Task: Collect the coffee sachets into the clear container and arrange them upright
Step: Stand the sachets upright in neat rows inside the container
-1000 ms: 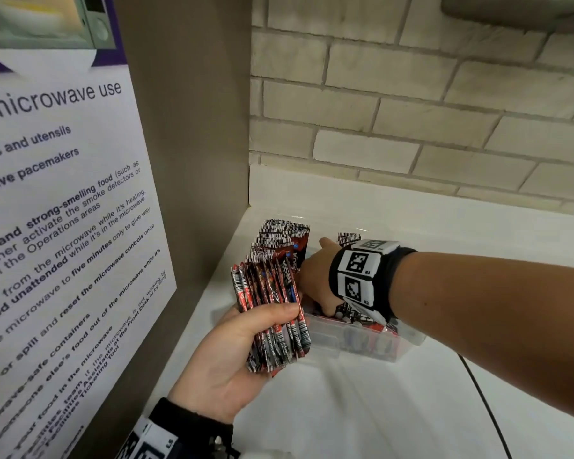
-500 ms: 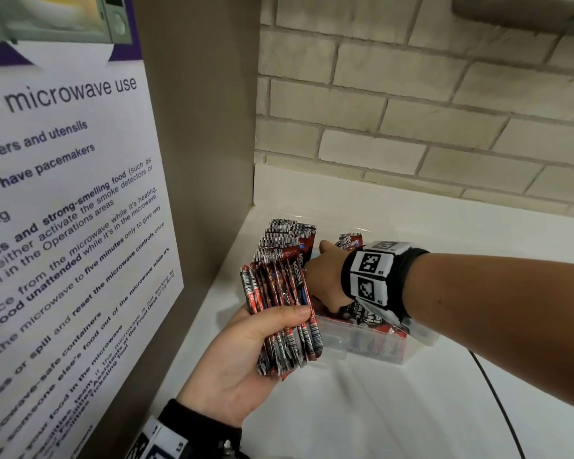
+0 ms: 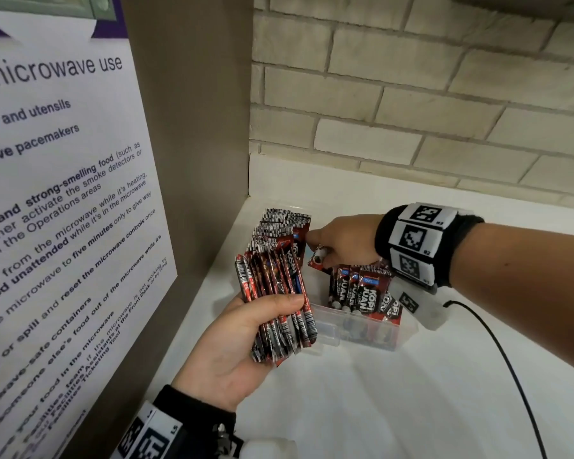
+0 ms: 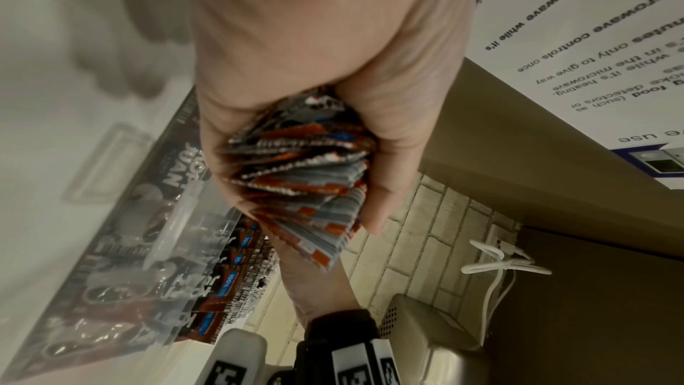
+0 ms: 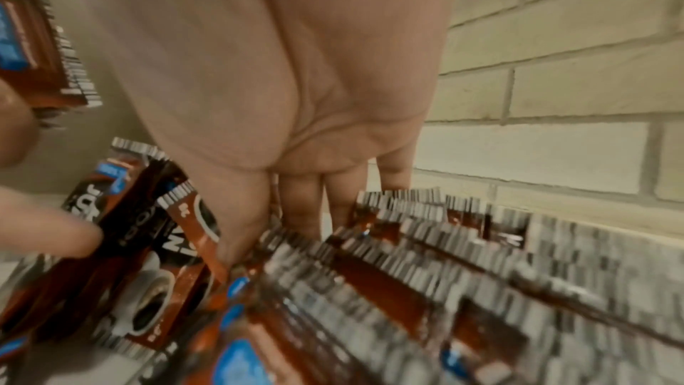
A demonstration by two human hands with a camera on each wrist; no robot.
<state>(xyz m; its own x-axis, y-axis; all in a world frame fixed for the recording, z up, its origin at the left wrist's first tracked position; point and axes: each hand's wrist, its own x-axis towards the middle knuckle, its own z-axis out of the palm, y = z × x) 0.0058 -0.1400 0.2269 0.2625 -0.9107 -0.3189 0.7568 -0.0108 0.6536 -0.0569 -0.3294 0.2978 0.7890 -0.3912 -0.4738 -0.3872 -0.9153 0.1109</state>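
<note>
The left hand (image 3: 232, 352) clamps a thick bundle of sachets (image 3: 275, 303), long axes upright, just left of the clear container (image 3: 362, 329). The right hand (image 3: 342, 240), nearer, reaches fingers-down among standing sachets inside; whether it pinches 1, I cannot tell.

Head view looking down from above, wrist views close along each palm, all sharing the sachets (image 3: 362, 293).

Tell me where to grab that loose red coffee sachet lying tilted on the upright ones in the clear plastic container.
Pinch the tilted red coffee sachet by its raised upper end, coming from above. That end sticks up over the packed upright sachets in the clear plastic container, so fingers probably fit on both flat faces there. The right hand is already beside it.
</note>
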